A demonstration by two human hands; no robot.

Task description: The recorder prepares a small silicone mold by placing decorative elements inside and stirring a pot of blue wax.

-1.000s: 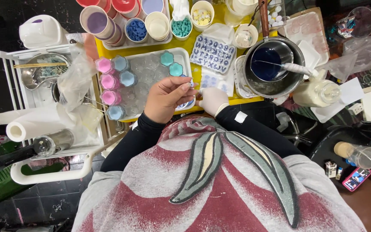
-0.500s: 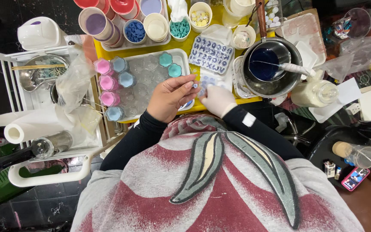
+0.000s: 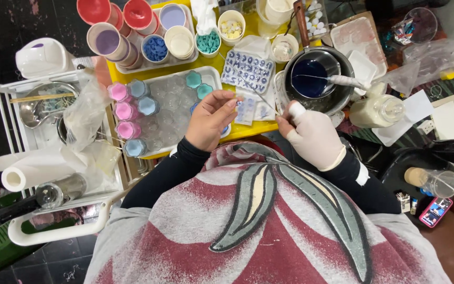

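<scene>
Two hands work over my yellow counter (image 3: 206, 66). Biggest is the white tray (image 3: 214, 79) of small pink, blue and teal wax cups. My bare left hand (image 3: 211, 121) hovers over its near edge, fingers (image 3: 230, 103) pinched narrow on something too small to identify. My gloved right hand (image 3: 313, 138) pinches a thin wick stick (image 3: 258, 99). A careless elbow could tip the dark-blue wax pot (image 3: 316, 79) close by.

Tray of moulds (image 3: 212, 73) lies left of the pot (image 3: 319, 79), cups (image 3: 156, 31) behind it
</scene>
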